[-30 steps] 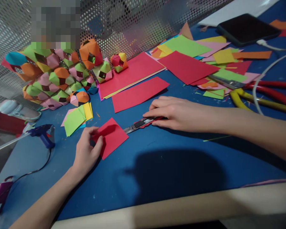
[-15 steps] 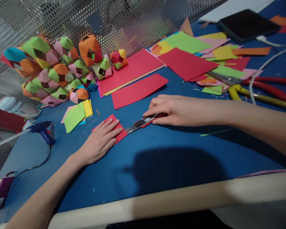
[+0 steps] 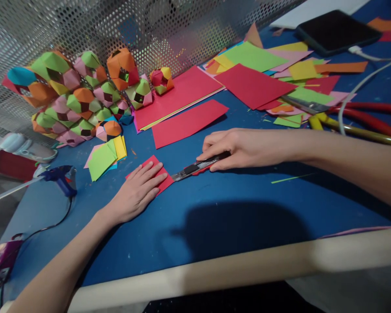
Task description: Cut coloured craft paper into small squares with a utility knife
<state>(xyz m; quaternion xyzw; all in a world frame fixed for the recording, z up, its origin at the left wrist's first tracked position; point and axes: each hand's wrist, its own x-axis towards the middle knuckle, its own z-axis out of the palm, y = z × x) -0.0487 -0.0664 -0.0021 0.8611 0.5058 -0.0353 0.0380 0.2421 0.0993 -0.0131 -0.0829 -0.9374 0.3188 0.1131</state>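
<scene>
My left hand (image 3: 138, 191) lies flat with fingers stretched over a small piece of red paper (image 3: 165, 186), pressing it to the blue table. Part of the paper is hidden beneath the fingers. My right hand (image 3: 224, 150) is closed around a utility knife (image 3: 195, 168), held low over the table. Its blade points left and meets the right corner of the red paper. Beyond the knife rests a longer red paper strip (image 3: 189, 124). Up and left of my left hand sits a small stack of green, yellow and pink squares (image 3: 102, 161).
Folded paper balls (image 3: 81, 102) are piled against a perforated metal screen (image 3: 195, 34). Coloured scraps (image 3: 254, 56), large scissors (image 3: 319, 119), and a phone (image 3: 339, 32) with a white cable lie to the right. A blue glue gun (image 3: 61, 180) with a cord stands at left.
Almost nothing differs. The view has shifted very slightly; both hands, the knife and the red paper keep nearly the same places.
</scene>
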